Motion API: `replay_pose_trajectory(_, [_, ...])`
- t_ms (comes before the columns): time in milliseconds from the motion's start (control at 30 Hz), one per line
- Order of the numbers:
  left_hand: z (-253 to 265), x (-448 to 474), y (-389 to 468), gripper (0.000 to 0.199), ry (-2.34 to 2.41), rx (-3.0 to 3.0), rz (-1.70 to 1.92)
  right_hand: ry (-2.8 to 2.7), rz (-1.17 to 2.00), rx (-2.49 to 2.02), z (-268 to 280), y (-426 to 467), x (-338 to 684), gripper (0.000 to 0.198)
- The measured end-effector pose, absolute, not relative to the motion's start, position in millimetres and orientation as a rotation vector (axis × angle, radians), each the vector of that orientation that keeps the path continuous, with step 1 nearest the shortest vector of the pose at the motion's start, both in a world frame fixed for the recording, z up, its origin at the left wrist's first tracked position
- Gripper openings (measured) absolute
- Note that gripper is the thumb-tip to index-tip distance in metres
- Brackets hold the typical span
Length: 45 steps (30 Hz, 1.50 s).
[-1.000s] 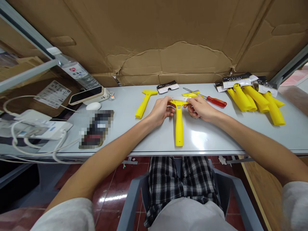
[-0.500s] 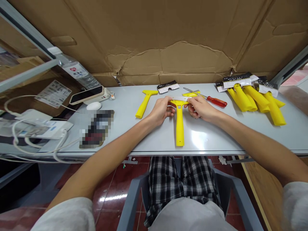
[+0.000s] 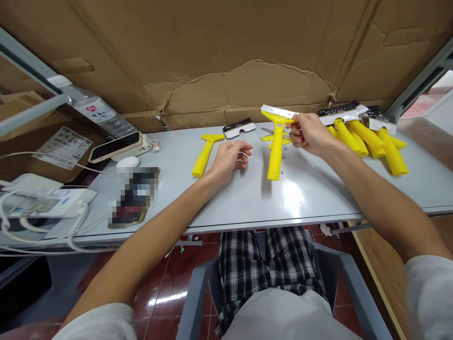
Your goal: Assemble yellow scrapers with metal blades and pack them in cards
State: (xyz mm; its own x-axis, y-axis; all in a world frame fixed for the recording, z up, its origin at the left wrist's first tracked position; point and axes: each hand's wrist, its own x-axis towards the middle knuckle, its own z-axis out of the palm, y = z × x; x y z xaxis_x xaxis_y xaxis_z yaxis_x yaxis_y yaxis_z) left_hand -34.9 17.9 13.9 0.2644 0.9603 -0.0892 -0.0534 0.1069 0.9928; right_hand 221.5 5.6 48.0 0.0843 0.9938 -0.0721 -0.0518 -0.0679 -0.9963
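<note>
My right hand [image 3: 310,133] pinches a yellow scraper [image 3: 275,158] by the right end of its head, where a pale metal strip [image 3: 278,111] lies across the top. The scraper hangs above the table with its handle pointing down. My left hand [image 3: 229,158] is empty, its fingers loosely curled and apart, just left of the scraper. Behind the scraper lie a flat yellow piece [image 3: 266,138] and a thin metal shaft [image 3: 268,130]; the rest of that tool is hidden. Several tiny screws [image 3: 282,172] are scattered below my right fingers.
Left of centre lie a yellow handle [image 3: 205,158] and a black-and-white card [image 3: 239,127]. Several yellow scrapers with cards [image 3: 354,138] are piled at the right. A phone [image 3: 115,147], a white mouse [image 3: 128,164], cables and a water bottle [image 3: 97,111] crowd the left; cardboard [image 3: 230,56] stands behind.
My left hand has let go of the scraper and drawn slightly left. My right hand has lifted the scraper up and to the right; small screws on the table now show.
</note>
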Motion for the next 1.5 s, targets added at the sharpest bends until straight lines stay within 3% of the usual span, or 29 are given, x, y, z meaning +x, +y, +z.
replay_pose_trajectory(267, [12,-32,7,0.012,1.116,1.795,0.992,-1.059,1.236,-1.248,48,9,229,0.024])
replay_pose_trajectory(567, [-2,-28,0,0.011,0.683,2.396,0.677,-1.079,1.286,-1.138,48,9,228,0.020])
replay_pose_trajectory(700, [-5,-14,-6,0.016,0.704,2.429,0.598,-1.152,1.349,-1.116,44,11,229,0.021])
replay_pose_trajectory(967, [-2,7,32,0.005,0.859,2.410,0.659,-1.227,1.368,-1.111,40,12,229,0.021])
replay_pose_trajectory(1233, [0,1,95,0.024,1.226,2.540,0.671,-1.250,1.375,-1.158,38,13,223,0.020])
replay_pose_trajectory(1433, [-16,14,96,0.005,1.165,2.582,0.721,-1.248,1.360,-1.178,39,12,223,0.021])
replay_pose_trajectory(1500, [-19,20,99,0.012,1.206,2.584,0.740,-1.245,1.359,-1.189,39,12,224,0.021])
